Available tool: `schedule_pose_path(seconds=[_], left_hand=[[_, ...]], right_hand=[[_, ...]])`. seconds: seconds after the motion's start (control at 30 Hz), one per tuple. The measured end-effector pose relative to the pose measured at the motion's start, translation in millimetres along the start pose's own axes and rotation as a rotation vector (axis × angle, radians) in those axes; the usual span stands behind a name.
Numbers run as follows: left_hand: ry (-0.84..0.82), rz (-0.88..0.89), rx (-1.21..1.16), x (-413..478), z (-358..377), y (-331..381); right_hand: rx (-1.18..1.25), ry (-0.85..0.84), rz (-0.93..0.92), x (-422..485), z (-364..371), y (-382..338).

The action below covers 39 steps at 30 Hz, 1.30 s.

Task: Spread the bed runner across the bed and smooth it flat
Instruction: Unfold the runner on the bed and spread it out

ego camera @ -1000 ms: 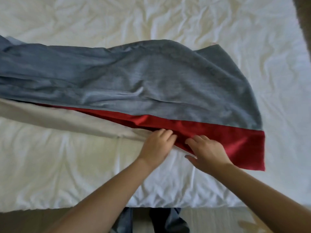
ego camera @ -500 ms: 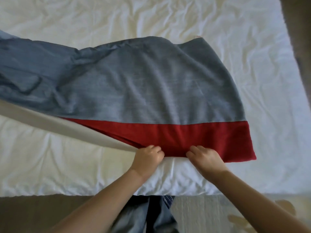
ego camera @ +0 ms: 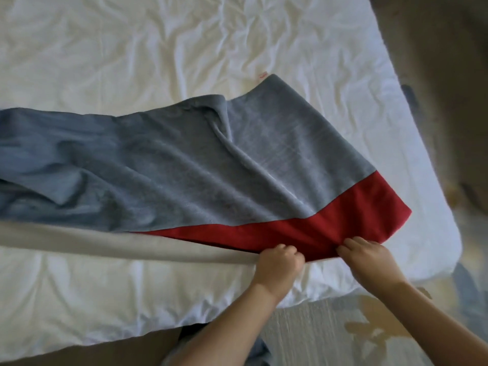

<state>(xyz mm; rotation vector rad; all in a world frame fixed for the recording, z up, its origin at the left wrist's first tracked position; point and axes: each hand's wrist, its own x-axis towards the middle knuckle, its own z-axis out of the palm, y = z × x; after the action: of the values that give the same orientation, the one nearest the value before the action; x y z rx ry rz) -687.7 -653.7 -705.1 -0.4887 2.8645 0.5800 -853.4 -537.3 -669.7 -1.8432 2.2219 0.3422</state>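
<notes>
A white, wrinkled bed (ego camera: 111,48) fills most of the view. The bed runner (ego camera: 171,167) lies across it, coming in from the left and ending near the bed's right side. Its top is blue-grey and full of folds. On the left, a pale grey strip (ego camera: 100,243) of its underside shows along the near edge. Further right, a red band (ego camera: 348,212) runs along that edge to the runner's end. The left hand (ego camera: 277,262) is curled tight where the pale strip meets the red band; its grip holds the cloth. Just to its right, the right hand (ego camera: 369,256) has a grip that pinches the red band's edge, fingers on top. The hands are close but apart. By the runner's far corner a tiny red mark (ego camera: 263,74) sits on the sheet, too small to read. Past the bed's near edge is a patterned floor (ego camera: 317,336).
</notes>
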Motion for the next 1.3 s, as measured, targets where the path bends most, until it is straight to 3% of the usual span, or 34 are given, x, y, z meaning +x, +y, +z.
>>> schedule_pose_path(seconds=[0.3, 0.43, 0.53, 0.63, 0.77, 0.87, 0.97, 1.13, 1.3], left_hand=[[-0.002, -0.178, 0.012, -77, -27, -118], [-0.070, -0.211, 0.063, -95, -31, -122], [-0.143, -0.239, 0.071, -114, -16, -106], [-0.198, -0.266, 0.053, -123, -11, -92], [-0.052, -0.240, 0.037, -90, -27, -70], [0.123, -0.189, 0.042, -21, -42, -45], [0.195, -0.172, 0.130, 77, -57, -18], [0.130, -0.199, 0.242, 219, -79, -3], [-0.030, -0.078, 0.502, 285, -91, -19]], right_hand=[[0.152, -0.115, -0.210, 79, -8, -115], [0.218, -0.258, -0.163, 100, 3, -145], [0.263, -0.399, -0.256, 89, 7, -154], [0.219, -0.310, -0.411, 67, 6, -147], [0.166, -0.061, -0.474, 68, -6, -89], [0.279, 0.161, -0.325, 90, -29, -11], [0.205, 0.196, -0.091, 112, -37, 79], [0.203, 0.124, 0.239, 135, -19, 162], [0.406, 0.071, 0.264, 144, 7, 169]])
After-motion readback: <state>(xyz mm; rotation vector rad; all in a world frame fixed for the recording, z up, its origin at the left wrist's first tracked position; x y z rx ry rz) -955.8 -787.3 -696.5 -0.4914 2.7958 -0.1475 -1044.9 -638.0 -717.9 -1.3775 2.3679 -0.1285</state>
